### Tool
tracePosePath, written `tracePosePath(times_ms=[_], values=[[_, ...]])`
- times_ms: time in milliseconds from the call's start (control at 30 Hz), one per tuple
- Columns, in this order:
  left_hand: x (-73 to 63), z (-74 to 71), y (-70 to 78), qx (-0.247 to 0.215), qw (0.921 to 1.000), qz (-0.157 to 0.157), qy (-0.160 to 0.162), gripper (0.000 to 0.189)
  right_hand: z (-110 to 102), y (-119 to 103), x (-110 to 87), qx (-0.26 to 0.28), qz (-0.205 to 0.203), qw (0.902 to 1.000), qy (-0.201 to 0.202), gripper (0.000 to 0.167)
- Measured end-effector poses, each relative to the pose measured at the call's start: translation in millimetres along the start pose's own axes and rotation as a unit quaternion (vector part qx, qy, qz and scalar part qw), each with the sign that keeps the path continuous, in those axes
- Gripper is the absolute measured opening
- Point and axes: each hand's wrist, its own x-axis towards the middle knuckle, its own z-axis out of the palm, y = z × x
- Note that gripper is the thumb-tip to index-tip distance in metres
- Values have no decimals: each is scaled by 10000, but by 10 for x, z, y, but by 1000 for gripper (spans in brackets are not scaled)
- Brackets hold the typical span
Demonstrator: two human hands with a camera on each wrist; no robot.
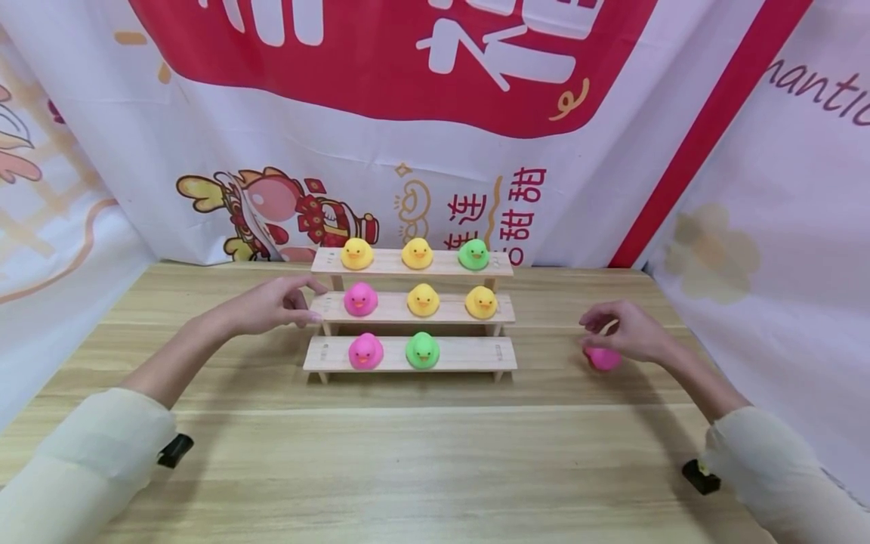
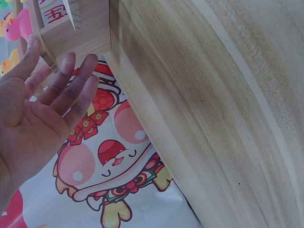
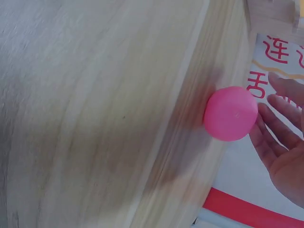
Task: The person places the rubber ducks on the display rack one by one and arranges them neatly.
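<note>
On a three-tier wooden rack sit several small rubber ducks. My left hand is at the left end of the middle shelf, thumb and fingers loosely bent and right at the board's end, beside a pink duck. In the left wrist view the left hand's palm shows, fingers spread. To the right of the rack my right hand hovers over another pink duck on the table. The right wrist view has this duck in front of the right hand's fingertips, the thumb standing apart.
The top shelf holds two yellow ducks and a green duck. Two yellow ducks share the middle shelf with the pink one. A pink duck and a green duck occupy the bottom shelf. Printed cloth hangs behind the wooden table.
</note>
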Motion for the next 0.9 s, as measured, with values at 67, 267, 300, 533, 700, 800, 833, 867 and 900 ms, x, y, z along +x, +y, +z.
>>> tracePosePath(times_ms=[67, 267, 300, 533, 700, 800, 833, 867, 900], values=[[-4, -1, -2, 1, 10000, -2, 6, 47, -1, 25, 2, -169, 79, 9998, 13, 27], [-8, 1, -14, -22, 10000, 22, 4, 48, 9, 99, 18, -581, 367, 9975, -148, 31], [-8, 2, -19, -16, 10000, 23, 4, 48, 14, 113, 22, -579, 435, 9972, -201, 32], [-2, 6, -34, -9, 10000, 25, -1, 48, 46, 174, 25, -643, 743, 9941, -468, 30], [-1, 3, -25, 2, 10000, 0, -11, 49, 44, 157, 26, -599, 1127, 9900, -595, 33], [-2, 1, -16, -9, 10000, 3, -19, 49, 42, 150, 33, -588, 1348, 9870, -655, 34], [-3, 0, -12, -14, 10000, 0, -21, 49, 42, 145, 37, -583, 1397, 9862, -667, 34], [-2, -1, -9, -21, 10000, 13, -22, 49, 41, 142, 41, -581, 1443, 9855, -671, 34], [-2, -1, -7, -25, 10000, 25, -20, 49, 41, 142, 44, -570, 1453, 9854, -675, 34]])
